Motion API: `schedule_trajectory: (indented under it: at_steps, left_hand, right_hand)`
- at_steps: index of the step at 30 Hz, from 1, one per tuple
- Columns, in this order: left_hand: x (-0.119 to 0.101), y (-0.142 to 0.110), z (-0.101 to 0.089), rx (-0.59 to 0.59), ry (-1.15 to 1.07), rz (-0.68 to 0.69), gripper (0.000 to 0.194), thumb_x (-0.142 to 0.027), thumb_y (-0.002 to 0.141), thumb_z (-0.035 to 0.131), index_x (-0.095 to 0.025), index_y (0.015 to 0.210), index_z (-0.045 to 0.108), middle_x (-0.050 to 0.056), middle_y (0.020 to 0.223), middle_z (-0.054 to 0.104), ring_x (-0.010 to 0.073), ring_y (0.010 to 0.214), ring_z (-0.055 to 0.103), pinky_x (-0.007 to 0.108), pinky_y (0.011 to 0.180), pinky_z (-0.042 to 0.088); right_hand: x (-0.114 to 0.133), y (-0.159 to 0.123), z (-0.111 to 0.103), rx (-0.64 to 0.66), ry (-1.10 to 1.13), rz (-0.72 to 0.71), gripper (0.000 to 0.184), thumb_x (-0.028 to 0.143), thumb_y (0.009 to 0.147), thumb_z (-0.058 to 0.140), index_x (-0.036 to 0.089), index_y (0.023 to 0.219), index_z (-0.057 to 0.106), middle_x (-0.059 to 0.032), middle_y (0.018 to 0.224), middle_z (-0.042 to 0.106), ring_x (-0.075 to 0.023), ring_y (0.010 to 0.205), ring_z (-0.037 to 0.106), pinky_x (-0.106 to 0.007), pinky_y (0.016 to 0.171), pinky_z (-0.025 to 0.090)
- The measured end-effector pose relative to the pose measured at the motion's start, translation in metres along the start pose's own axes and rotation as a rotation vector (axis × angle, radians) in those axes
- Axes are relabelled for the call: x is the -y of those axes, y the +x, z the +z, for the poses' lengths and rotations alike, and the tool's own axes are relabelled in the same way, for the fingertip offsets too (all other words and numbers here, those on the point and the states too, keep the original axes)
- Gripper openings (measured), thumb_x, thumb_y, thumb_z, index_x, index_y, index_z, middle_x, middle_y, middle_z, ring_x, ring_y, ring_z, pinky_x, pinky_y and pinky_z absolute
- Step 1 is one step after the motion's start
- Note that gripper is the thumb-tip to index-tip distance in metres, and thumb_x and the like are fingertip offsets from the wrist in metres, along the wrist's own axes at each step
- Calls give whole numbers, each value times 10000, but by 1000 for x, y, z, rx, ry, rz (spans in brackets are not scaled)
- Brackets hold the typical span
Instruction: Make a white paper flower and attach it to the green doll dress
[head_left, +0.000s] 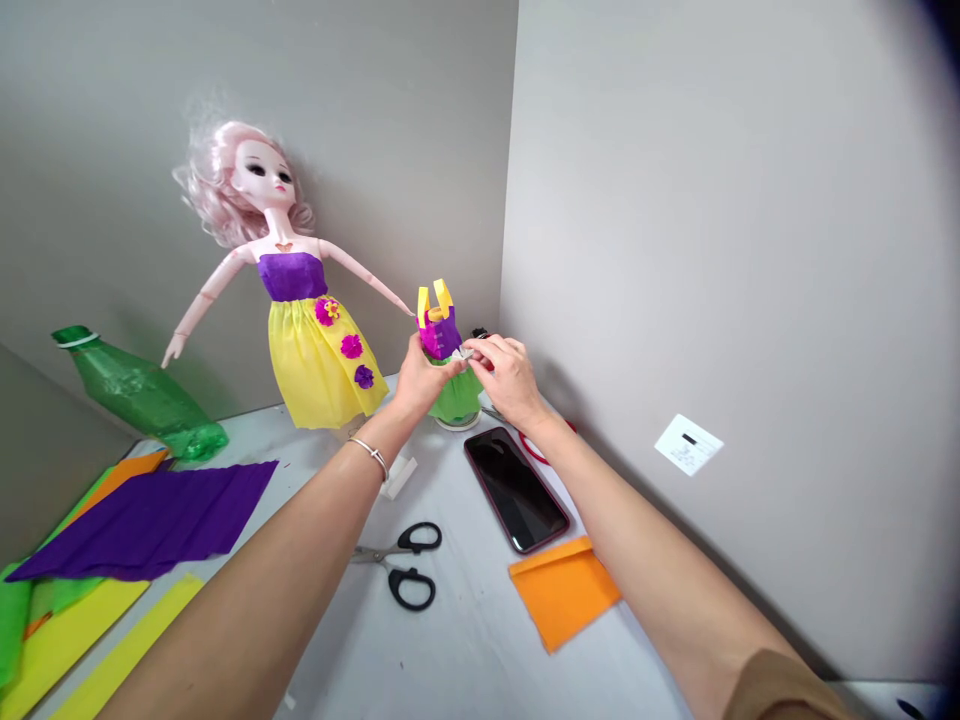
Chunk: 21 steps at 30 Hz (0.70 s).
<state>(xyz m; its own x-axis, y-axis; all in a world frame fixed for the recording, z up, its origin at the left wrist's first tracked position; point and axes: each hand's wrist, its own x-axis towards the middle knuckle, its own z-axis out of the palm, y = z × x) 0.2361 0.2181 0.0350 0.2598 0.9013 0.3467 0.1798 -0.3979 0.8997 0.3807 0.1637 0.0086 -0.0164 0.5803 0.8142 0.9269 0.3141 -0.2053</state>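
Note:
A small dress (438, 338) with a purple and magenta bodice, yellow straps and a green skirt stands upright near the corner, over a form that is mostly hidden. My left hand (427, 378) is closed around its left side at the waist. At the front of the waist, my right hand (506, 375) pinches a small whitish piece (462, 354), too small to name. To the left, a large doll (279, 230) with pink hair leans on the wall in a purple and yellow dress with flowers; one of its hands reaches close to the small dress.
Black-handled scissors (409, 565) lie open between my forearms. A phone (517, 488) and folded orange paper (564, 592) are beside my right forearm. A green bottle (142, 395) tilts at left above purple sheets (161, 520) and yellow strips (82, 640). Grey walls (675, 200) meet behind.

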Motion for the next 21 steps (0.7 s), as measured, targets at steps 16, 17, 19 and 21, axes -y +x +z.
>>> schedule_trajectory:
  at_steps: [16,17,19,21]
  left_hand:
    - [-1,-1,4,25,-12,38,561,-268,641,816,-176,1106,517,74,1063,665,249,984,623,358,880,463]
    - [-1,0,4,24,-12,37,558,-258,640,815,-177,1105,518,71,1059,666,247,979,624,357,881,463]
    - [-1,0,5,20,-13,34,553,-244,637,812,-174,1102,520,72,1054,665,247,973,624,357,881,462]
    - [-1,0,5,17,-17,32,559,-241,634,811,-168,1105,519,74,1054,663,247,975,623,354,881,461]
  right_hand:
    - [2,-2,-1,0,-30,5,224,119,909,513,234,1036,657,-52,959,686,-228,897,588,-376,912,366]
    - [2,-2,-1,0,-28,7,222,123,912,511,233,1038,657,-52,958,685,-228,896,586,-375,913,364]
    - [2,-2,0,0,-24,9,220,129,916,509,230,1043,658,-55,957,684,-229,893,584,-374,916,362]
    - [2,-2,0,2,-20,10,219,130,916,512,223,1048,659,-59,957,685,-230,896,584,-376,918,362]
